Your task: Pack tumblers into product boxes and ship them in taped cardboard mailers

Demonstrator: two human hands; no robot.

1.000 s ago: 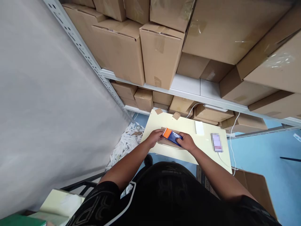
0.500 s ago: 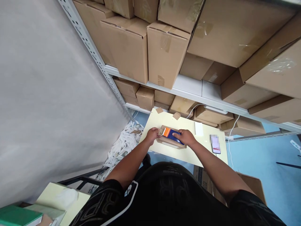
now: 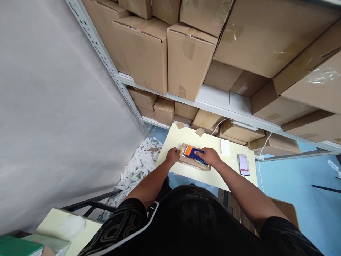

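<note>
A small cardboard box [image 3: 192, 163] lies on the cream table [image 3: 170, 142] in front of me. On top of it is a flat blue and orange packet [image 3: 195, 153], with clear plastic near its left end. My right hand [image 3: 209, 156] grips the packet at its right end, thumb pressed on the blue face. Closed at the left end of the box is my left hand [image 3: 173, 155]; what its fingers pinch, if anything, is hidden.
A white pad [image 3: 225, 147] and a phone [image 3: 244, 167] lie on the table's right side. Two cardboard scraps [image 3: 199, 132] are at its back edge. Beyond stands a shelf [image 3: 213, 97] of cartons. White paper strips [image 3: 137, 161] cover the floor at left.
My left hand has closed more and turned slightly at the box's left end. The packet has shifted a little, and more layers show along its lower right edge.
</note>
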